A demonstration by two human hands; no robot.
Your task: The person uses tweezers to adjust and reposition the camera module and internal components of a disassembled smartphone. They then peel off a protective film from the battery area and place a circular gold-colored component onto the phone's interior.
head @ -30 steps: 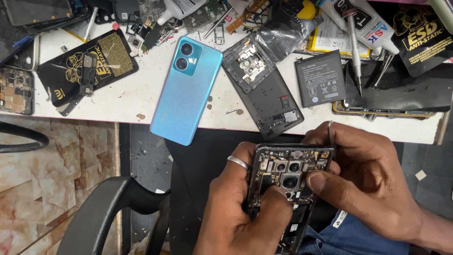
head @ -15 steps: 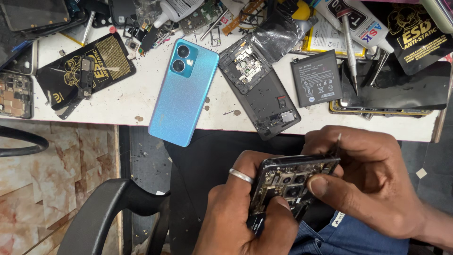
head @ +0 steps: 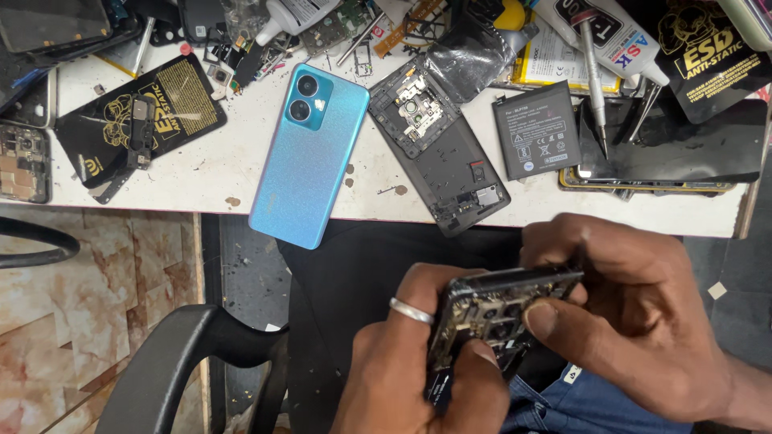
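Note:
Low in the head view, both hands hold an opened phone body (head: 490,317) with its circuit board and camera modules exposed. My left hand (head: 418,370), a silver ring on one finger, grips its lower left side. My right hand (head: 635,321) clasps the top and right edge, the thumb pressing on the board. The phone sits over my lap, below the edge of the white workbench (head: 241,173).
On the bench lie a blue phone (head: 310,157), a black inner frame (head: 442,149), a dark battery (head: 537,130), black anti-static bags (head: 141,120), glue tubes (head: 599,28), tweezers and loose parts. A black chair arm (head: 177,362) curves at lower left.
The view has tilted down and the opened phone has tipped more edge-on, shifting slightly right. My right thumb now presses on the board.

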